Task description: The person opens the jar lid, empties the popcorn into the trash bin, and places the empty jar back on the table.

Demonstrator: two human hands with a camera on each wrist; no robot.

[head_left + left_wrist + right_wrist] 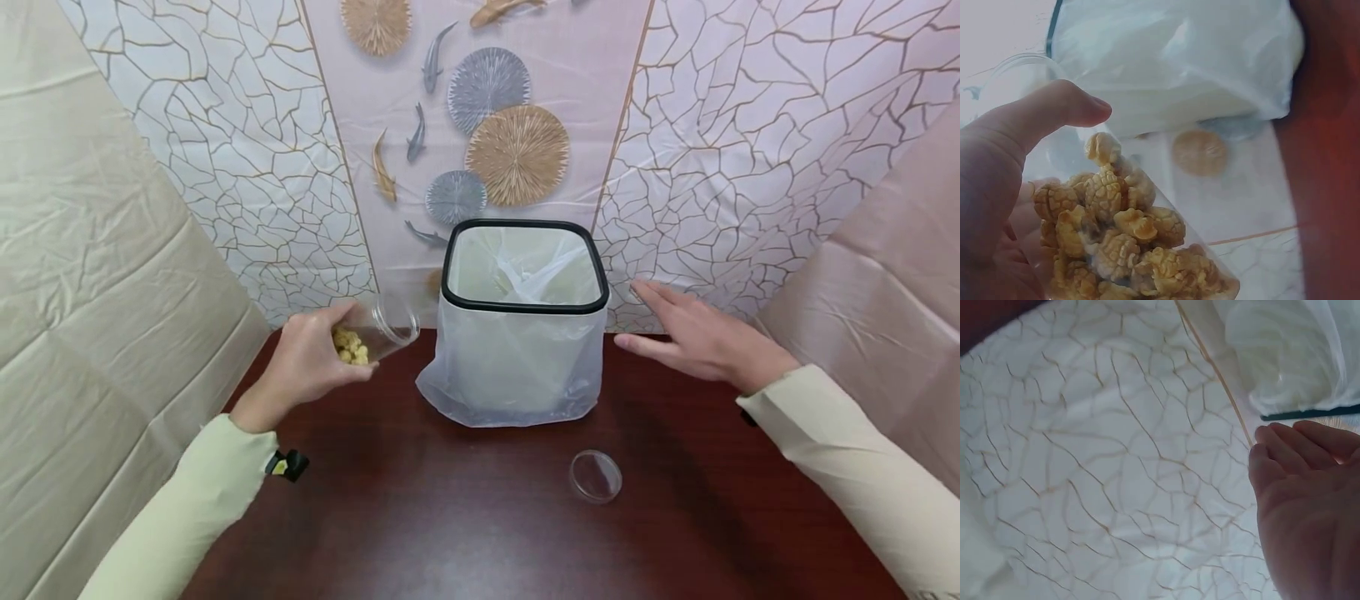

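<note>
L grip: pinching jar, mid-left.
R grip: spread, mid-right.
Popcorn: prob. pre-pour.
Bin: next needs jar above.

Here we are at a dark reddish table, walled in like a little booth! On the left, a creased beige cloth; over on the right, a matching drape; and dead ahead, a printed backdrop, white sides with gold crack lines, fish and round discs down the middle. A bin with a bag liner looks household enough, but home or workplace? Can't tell; it's a screened-off tabletop corner.
</note>
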